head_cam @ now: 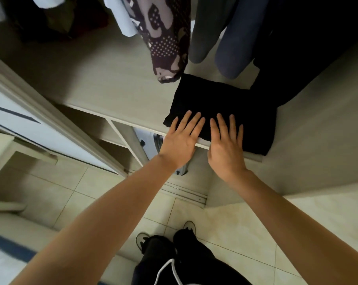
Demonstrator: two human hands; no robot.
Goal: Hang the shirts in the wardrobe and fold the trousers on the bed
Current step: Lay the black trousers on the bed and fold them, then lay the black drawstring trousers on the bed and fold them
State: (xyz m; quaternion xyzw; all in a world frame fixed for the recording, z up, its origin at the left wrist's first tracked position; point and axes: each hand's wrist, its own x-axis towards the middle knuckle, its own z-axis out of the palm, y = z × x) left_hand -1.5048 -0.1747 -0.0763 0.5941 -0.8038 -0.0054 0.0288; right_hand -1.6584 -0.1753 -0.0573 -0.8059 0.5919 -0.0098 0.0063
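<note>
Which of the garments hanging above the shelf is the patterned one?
The dark purple garment with pale shapes and dots, hanging between the light blue one and the plain grey one. The rest are single-coloured.

Folded black garment at the front edge of the wardrobe shelf: matt cloth. Shelf: pale wood-grain finish, smooth, low sheen. Hanging patterned garment: thin printed cloth. Floor tiles: smooth, glossy.
</note>
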